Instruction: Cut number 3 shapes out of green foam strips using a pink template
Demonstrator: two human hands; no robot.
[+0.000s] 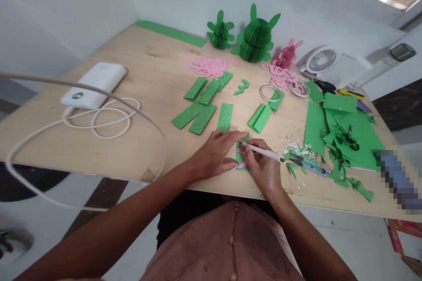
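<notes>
My right hand [265,170] grips a whitish pen [265,152], its tip on a small green paper strip [245,137] near the table's front edge. A pink curvy paper cutout [243,164] lies on that strip, partly covered by my fingers. My left hand [212,156] rests flat from the left, fingers and thumb stretched apart, touching the strip and cutout at top and bottom. Beyond it lies a green strip with drawn curves [225,116]. A folded green paper [260,118] sits ahead of my right hand. Blue-handled thread snips [311,165] lie to the right among paper scraps.
Green honeycomb paper figures [254,39] stand at the back beside a pink one [286,55]. Pink cutouts [209,66], a tape roll [269,93], a small fan [320,59] and green sheets [359,134] lie about. A white power bank [95,84] with a looping cable occupies the left.
</notes>
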